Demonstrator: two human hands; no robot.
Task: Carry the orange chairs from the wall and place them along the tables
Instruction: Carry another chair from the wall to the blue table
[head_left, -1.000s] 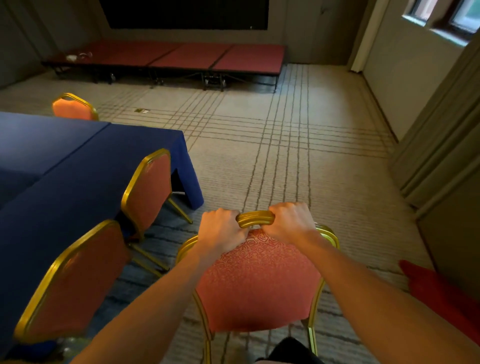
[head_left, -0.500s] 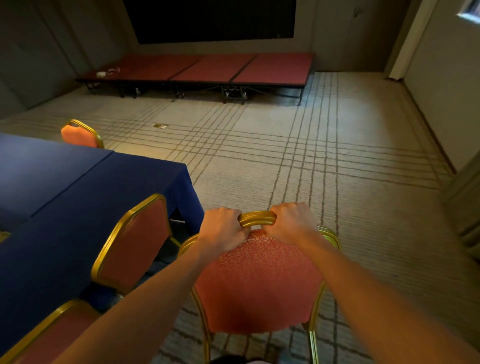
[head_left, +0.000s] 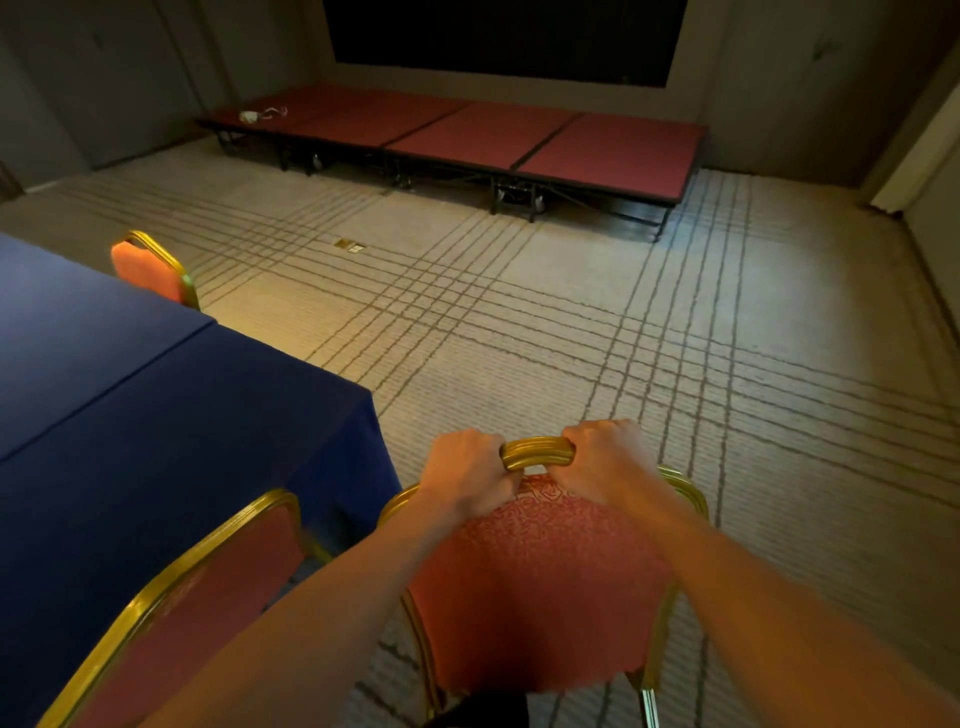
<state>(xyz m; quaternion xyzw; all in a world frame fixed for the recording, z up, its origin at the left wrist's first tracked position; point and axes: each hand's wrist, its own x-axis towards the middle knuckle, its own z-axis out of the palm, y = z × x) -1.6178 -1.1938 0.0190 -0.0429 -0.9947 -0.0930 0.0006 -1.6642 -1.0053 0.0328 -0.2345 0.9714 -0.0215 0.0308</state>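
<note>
Carried chair at the table corner, not yet set down; two others already stand at the tables.

The blue-clothed tables (head_left: 130, 415) fill the left. One orange chair (head_left: 208, 597) is tucked at their near side, and a far chair (head_left: 143, 267) shows its back beyond the far edge. The carried chair (head_left: 540, 587) is just right of the near one, beside the cloth's corner. Its feet are hidden, so I cannot tell if it is lifted. The left hand (head_left: 465, 470) and right hand (head_left: 605, 460) both curl their fingers round its gold top rail (head_left: 537, 452). Judgement: placing it remains, and any chairs left at the wall are unseen. Ahead lie lined carpet (head_left: 571, 322), a low red stage platform (head_left: 519, 140) and a small floor box (head_left: 349, 245). Only the hanging cloth corner crowds the spot.
</note>
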